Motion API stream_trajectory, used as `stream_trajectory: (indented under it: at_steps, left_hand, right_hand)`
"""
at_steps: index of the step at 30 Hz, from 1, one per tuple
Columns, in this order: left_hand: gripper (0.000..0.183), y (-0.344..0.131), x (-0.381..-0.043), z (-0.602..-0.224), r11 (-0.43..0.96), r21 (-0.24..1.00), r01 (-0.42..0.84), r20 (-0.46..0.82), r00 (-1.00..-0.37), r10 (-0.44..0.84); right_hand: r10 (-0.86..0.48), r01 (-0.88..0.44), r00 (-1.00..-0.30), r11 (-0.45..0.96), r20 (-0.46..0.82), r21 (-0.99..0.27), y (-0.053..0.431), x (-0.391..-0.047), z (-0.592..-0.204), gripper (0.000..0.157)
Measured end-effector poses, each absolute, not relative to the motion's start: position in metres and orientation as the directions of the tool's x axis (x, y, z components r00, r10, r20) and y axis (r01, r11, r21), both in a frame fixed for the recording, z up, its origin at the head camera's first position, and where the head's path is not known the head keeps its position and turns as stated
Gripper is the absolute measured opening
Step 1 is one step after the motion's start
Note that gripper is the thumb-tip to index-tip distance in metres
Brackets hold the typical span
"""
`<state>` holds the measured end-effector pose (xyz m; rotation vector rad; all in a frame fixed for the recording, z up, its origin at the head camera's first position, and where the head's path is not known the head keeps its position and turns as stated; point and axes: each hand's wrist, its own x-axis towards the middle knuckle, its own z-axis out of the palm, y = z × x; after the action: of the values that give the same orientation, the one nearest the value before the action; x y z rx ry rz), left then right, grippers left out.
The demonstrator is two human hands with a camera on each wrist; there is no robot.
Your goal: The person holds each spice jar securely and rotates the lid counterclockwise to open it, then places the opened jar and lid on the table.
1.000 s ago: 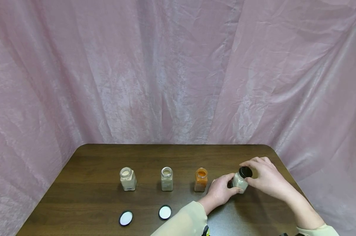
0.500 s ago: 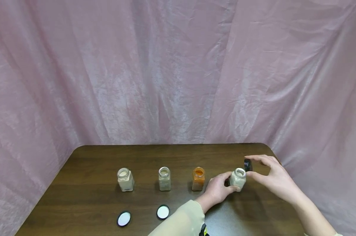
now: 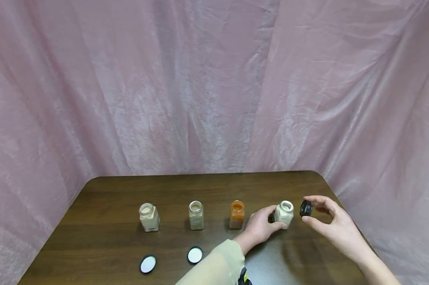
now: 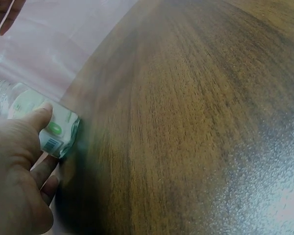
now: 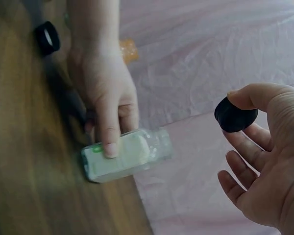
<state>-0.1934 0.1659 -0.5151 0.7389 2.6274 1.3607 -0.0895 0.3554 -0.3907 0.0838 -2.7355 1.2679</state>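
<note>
My left hand point(image 3: 261, 226) grips an uncapped glass spice jar point(image 3: 284, 213) of pale powder near the table's right side. The left wrist view shows the thumb across the label of this jar point(image 4: 55, 128). To its right, my right hand point(image 3: 337, 225) pinches a black lid point(image 3: 306, 208) between thumb and fingers, apart from the jar. That same lid point(image 5: 235, 115) stands out in the right wrist view, the other fingers loosely bent below it. Just left of my left hand is an uncapped jar of orange powder point(image 3: 237, 215).
Two more uncapped jars, one of greenish powder point(image 3: 196, 217) and one of cream powder point(image 3: 150, 218), stand farther left on the wooden table point(image 3: 93, 221). Two black-rimmed lids point(image 3: 195, 255) lie with white insides up near the front. A pink curtain point(image 3: 200, 87) hangs behind.
The black lid has come off the pale-powder jar in my right hand and moved to the right. My left hand keeps its hold on the jar.
</note>
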Motion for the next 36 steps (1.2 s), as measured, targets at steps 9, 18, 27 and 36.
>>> stream_trajectory:
  at_steps: [9,18,27,36]
  left_hand:
    - [0.047,0.166,-0.195,-0.517,0.481,0.79,0.381,0.137,-0.874,0.467]
    - [0.047,0.165,-0.195,-0.517,0.481,0.787,0.385,0.136,-0.87,0.475]
    - [0.049,0.164,-0.194,-0.513,0.487,0.789,0.375,0.119,-0.87,0.478]
    - [0.049,0.163,-0.194,-0.513,0.475,0.805,0.354,0.102,-0.873,0.477]
  right_hand:
    - [0.02,-0.116,-0.982,0.72,0.187,-0.684,0.355,-0.076,-0.417,0.049]
    - [0.071,-0.024,-0.992,0.723,0.108,-0.69,0.349,-0.071,-0.455,0.044]
    - [-0.089,-0.086,-0.995,0.582,0.042,-0.809,0.336,-0.076,-0.489,0.046]
    - [-0.116,-0.158,-0.987,0.569,0.111,-0.807,0.328,-0.074,-0.507,0.044]
